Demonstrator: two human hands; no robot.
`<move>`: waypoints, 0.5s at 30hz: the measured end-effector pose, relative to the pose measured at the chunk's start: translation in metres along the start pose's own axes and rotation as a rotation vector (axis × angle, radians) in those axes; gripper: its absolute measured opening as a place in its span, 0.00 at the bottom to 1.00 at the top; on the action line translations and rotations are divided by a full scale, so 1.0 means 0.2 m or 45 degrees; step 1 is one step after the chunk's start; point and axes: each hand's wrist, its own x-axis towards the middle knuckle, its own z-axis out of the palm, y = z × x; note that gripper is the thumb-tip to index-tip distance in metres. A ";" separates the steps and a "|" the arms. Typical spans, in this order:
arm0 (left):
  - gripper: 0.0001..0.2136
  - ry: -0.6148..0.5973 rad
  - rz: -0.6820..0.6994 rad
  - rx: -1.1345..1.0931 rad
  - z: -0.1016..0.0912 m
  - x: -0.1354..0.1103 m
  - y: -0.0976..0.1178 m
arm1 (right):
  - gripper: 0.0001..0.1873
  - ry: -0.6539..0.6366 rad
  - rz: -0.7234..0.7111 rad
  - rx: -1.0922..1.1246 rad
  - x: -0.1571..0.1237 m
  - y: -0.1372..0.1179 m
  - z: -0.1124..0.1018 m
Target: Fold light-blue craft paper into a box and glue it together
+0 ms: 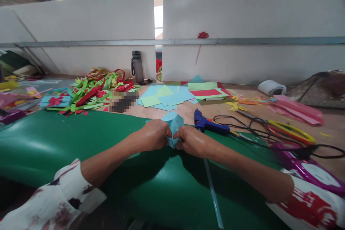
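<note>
A light blue piece of folded paper (174, 121) is held up between both hands over the green mat. My left hand (156, 134) pinches its left side, and my right hand (192, 140) grips the right side; both hands are closed, with the fingertips partly hidden behind the paper. Just beyond my right hand lies a blue glue gun (211, 124), with a long clear glue stick (214, 194) reaching toward me from under the wrist. The green mat (75, 140) hangs over the table's front edge.
Blue, green and red paper sheets (169, 95) lie at the back. On the left are a heap of green and red strips (105, 86) and a bottle (138, 68). To the right are yellow-handled scissors (293, 129), a black cord (250, 125), pink paper (298, 109) and a purple object (304, 169).
</note>
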 end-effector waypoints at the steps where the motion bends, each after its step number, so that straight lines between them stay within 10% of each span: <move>1: 0.07 0.000 -0.002 0.001 0.00 0.00 0.00 | 0.05 0.004 -0.007 0.000 0.00 0.00 0.00; 15: 0.06 0.006 -0.059 0.021 -0.01 -0.01 0.02 | 0.08 0.013 0.114 -0.038 -0.03 -0.04 0.00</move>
